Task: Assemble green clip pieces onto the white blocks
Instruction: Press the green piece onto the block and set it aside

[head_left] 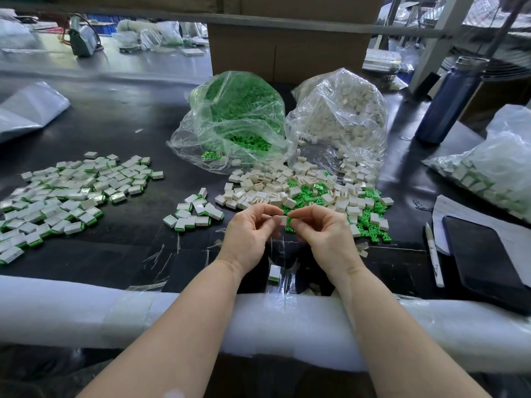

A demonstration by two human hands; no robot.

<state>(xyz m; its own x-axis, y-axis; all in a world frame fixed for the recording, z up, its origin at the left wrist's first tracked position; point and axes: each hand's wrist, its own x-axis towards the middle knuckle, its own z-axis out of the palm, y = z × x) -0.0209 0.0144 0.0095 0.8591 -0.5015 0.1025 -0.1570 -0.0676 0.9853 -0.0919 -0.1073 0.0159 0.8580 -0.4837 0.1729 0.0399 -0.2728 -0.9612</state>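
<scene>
Above the dark table, my left hand point(249, 231) and my right hand point(321, 229) meet fingertip to fingertip around one small white block point(283, 220). Both pinch it; a green clip piece at its right side is mostly hidden by my right fingers. Behind the hands lies a mixed heap of loose white blocks point(273, 185) and green clips point(370, 219). A few assembled blocks with green edges point(192, 212) lie left of my left hand. A large spread of assembled pieces point(66, 193) covers the table's left side.
An open clear bag of green clips point(232, 116) and one of white blocks point(342, 110) stand behind the heap. A blue bottle point(451, 101), a bag of assembled pieces point(488, 168), a dark tablet point(482, 254), a pen point(434, 254) sit right. White foam point(115, 314) pads the front edge. One assembled piece point(274, 272) lies near it.
</scene>
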